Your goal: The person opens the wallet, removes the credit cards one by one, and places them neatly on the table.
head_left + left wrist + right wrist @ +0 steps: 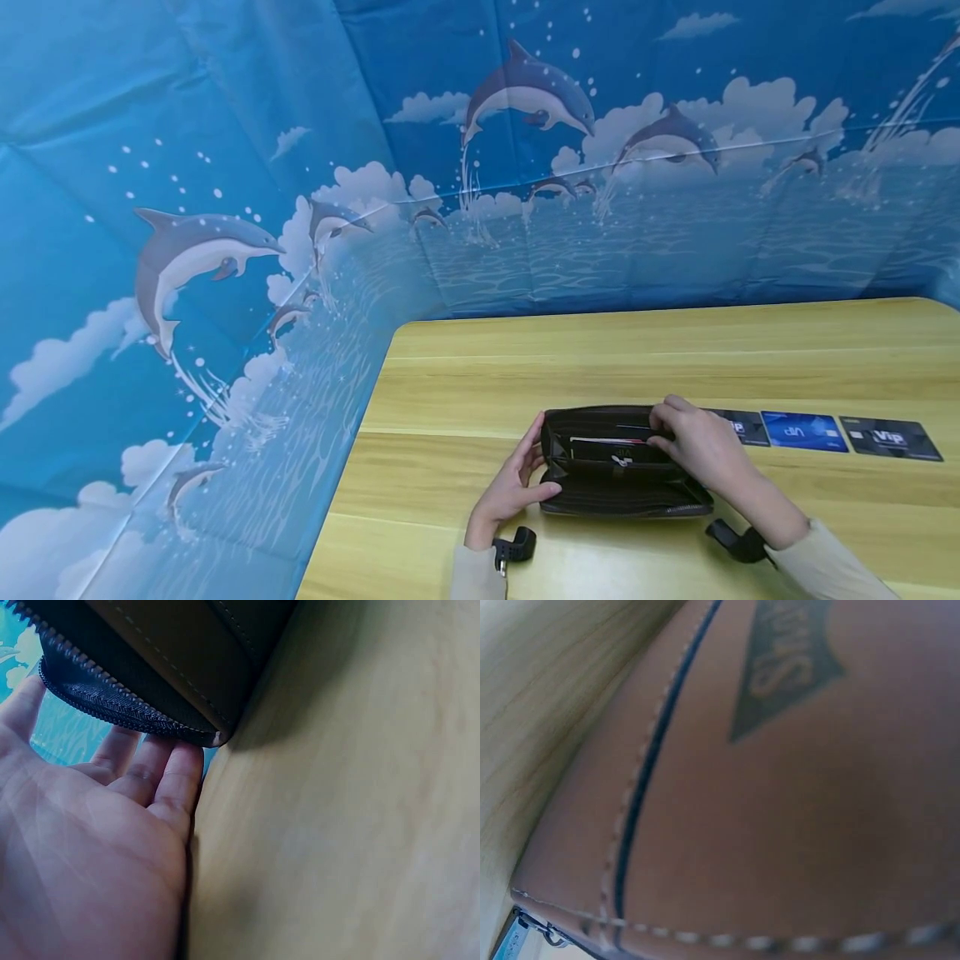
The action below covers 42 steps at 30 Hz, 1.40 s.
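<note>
A dark zip-around wallet (622,498) lies spread apart on the table, its inner compartments facing up with a white-edged card or paper (600,440) and a zip pull inside. My left hand (516,483) holds its left end, thumb on the near flap and fingers at the far side. In the left wrist view those fingers (176,784) touch the zipper edge. At the wallet's far right corner my right hand (705,442) grips the edge with curled fingers; whether it pinches a card too is hidden. The right wrist view shows brown stitched leather (780,825) and no hand.
To the right of the wallet lie a dark VIP card (750,429), partly behind the right hand, a blue card (805,431) and another dark VIP card (890,438), in a row. The wooden table (450,375) meets a blue dolphin-printed sheet (360,275) at the back and left.
</note>
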Available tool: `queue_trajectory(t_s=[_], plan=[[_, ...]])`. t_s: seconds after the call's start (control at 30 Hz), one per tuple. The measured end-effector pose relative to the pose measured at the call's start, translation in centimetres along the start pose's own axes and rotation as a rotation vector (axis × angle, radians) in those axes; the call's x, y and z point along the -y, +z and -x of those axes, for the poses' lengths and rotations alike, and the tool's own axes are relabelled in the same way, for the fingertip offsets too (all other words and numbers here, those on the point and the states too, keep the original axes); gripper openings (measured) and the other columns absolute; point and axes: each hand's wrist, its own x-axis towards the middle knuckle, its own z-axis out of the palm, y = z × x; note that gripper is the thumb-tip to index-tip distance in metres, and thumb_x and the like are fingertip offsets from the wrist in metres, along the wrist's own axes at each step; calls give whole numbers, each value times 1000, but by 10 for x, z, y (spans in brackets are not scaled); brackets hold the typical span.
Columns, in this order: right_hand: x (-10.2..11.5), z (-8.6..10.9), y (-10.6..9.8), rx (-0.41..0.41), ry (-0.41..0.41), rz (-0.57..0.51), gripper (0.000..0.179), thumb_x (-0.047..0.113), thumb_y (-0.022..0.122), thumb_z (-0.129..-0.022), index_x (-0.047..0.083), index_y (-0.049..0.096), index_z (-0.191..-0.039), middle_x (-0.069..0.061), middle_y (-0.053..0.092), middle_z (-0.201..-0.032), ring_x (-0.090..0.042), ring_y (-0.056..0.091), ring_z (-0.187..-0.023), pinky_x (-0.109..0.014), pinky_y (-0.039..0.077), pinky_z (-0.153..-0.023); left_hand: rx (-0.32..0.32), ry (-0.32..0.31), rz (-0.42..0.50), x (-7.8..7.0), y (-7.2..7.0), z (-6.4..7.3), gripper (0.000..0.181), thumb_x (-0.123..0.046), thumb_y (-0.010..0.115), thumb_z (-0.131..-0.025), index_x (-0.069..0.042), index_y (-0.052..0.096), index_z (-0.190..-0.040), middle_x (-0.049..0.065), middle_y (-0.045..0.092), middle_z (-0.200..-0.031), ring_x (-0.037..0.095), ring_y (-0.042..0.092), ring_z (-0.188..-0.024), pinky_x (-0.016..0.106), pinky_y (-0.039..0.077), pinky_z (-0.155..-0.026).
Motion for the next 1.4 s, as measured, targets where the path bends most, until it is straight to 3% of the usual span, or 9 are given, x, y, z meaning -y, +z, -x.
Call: queue_trajectory(t_s=[0.77,1.13,1.4], plan=[[-2,-2,-3,-34,-75,46,38,13,88,-63,17,51,-68,8,40,-68,-2,30,-45,-19,24,-37,-6,4,-2,-2,1,0,90,6,62,-88,-10,2,-153,21,24,-148,34,29,-133,46,24,-109],[-7,-2,-4,-23,-134,47,37,17,86,-67,17,50,-72,7,41,-71,0,27,-46,-18,21,-37,4,55,4,2,0,0,88,6,62,-88,-6,2,-152,25,23,-147,34,31,-132,44,26,-109],[-4,-4,-10,68,-48,1,31,16,82,-73,17,51,-72,6,39,-72,-4,32,-50,-21,28,-41,7,50,-7,-1,0,0,88,3,63,-89,-4,2,-152,25,21,-149,39,29,-132,49,24,-108]])
